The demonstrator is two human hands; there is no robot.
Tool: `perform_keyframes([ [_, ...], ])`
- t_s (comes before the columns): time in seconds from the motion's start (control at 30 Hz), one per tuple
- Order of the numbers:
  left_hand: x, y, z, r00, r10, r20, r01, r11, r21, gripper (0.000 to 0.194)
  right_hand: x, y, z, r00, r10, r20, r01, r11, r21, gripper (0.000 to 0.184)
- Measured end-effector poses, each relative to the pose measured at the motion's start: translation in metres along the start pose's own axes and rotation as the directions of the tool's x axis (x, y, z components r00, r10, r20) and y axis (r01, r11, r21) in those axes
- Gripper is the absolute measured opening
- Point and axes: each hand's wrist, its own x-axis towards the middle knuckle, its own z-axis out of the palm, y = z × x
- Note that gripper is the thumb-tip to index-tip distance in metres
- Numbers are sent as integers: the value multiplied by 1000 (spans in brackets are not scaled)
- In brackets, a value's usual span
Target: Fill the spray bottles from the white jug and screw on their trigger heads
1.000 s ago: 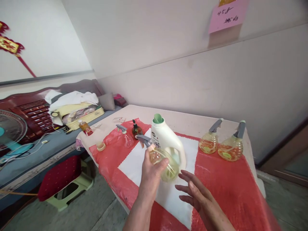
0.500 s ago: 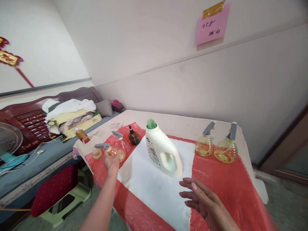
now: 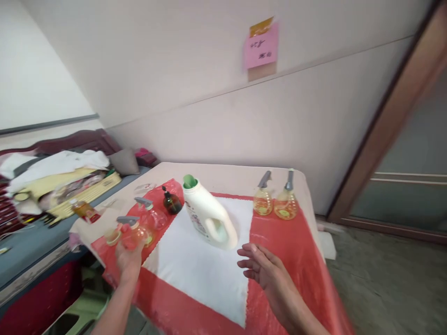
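My left hand [image 3: 128, 258] is wrapped round a clear round spray bottle with a grey trigger [image 3: 134, 232], resting it on the red cover at the table's left edge. A second clear spray bottle [image 3: 153, 215] stands just behind it. My right hand [image 3: 260, 267] hovers flat with fingers spread over the white cloth [image 3: 195, 260], just in front of a white detergent jug with a green cap [image 3: 207, 215]. Two spray bottles of yellow liquid [image 3: 275, 201] stand at the far right of the table.
A small dark pump bottle [image 3: 171, 203] stands left of the jug, and a small cap [image 3: 112, 237] lies by my left hand. A bed with piled bedding [image 3: 59, 174] is on the left. A door frame [image 3: 387, 121] rises at right, and a pink note [image 3: 261, 46] hangs on the wall.
My left hand carried the clear spray bottle from in front of the jug leftward to the table's left edge. The right hand stayed open above the cloth. The view swung right.
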Motion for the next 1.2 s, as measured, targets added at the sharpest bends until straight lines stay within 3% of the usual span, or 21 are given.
perform_keyframes([
  [0.1,-42,16,-9,998,32,53,-32,999,0,53,0,-10,-4,993,53,-108,-26,972,235,48],
  [0.17,-79,39,-11,984,141,105,-135,989,-61,50,2,-15,-9,981,107,-163,-43,934,355,43],
  [0.27,-140,98,-6,891,408,200,-317,873,-372,42,5,-19,-19,960,166,-226,-47,889,456,32],
  [0.33,-178,149,4,758,587,284,-412,769,-489,33,6,-22,-25,951,188,-245,-37,856,516,28],
  [0.4,-212,202,23,556,700,448,-430,704,-566,31,7,-26,-30,949,188,-254,-12,825,565,27],
  [0.47,-239,251,53,367,754,544,-423,656,-624,33,6,-30,-35,947,181,-267,19,795,607,28],
  [0.5,-250,274,72,305,766,566,-428,641,-637,34,6,-33,-37,945,179,-273,32,781,624,28],
  [0.53,-259,294,93,292,768,570,-439,637,-634,36,5,-35,-39,944,179,-277,41,769,638,28],
  [0.63,-279,340,160,374,710,596,-446,701,-556,36,4,-40,-44,943,187,-275,47,745,665,28],
  [0.7,-287,355,198,430,664,612,-426,747,-511,32,3,-43,-47,941,193,-277,49,733,679,29],
  [0.77,-292,360,221,468,636,614,-406,771,-490,26,3,-45,-51,938,199,-285,59,716,695,30],
  [0.83,-292,357,226,507,628,591,-391,778,-491,26,4,-46,-56,930,212,-300,71,696,714,31],
  [0.93,-282,342,195,563,639,524,-381,764,-521,27,4,-44,-67,902,261,-344,88,671,737,34],
  [1.03,-264,318,135,613,647,453,-364,741,-565,27,3,-45,-74,879,305,-367,75,670,738,40],
  [1.1,-253,299,91,695,613,376,-297,721,-626,24,-1,-48,-74,911,273,-308,41,686,727,46],
  [1.2,-240,269,37,792,487,368,-177,761,-624,27,-8,-50,-62,983,166,-74,-73,734,675,47],
])
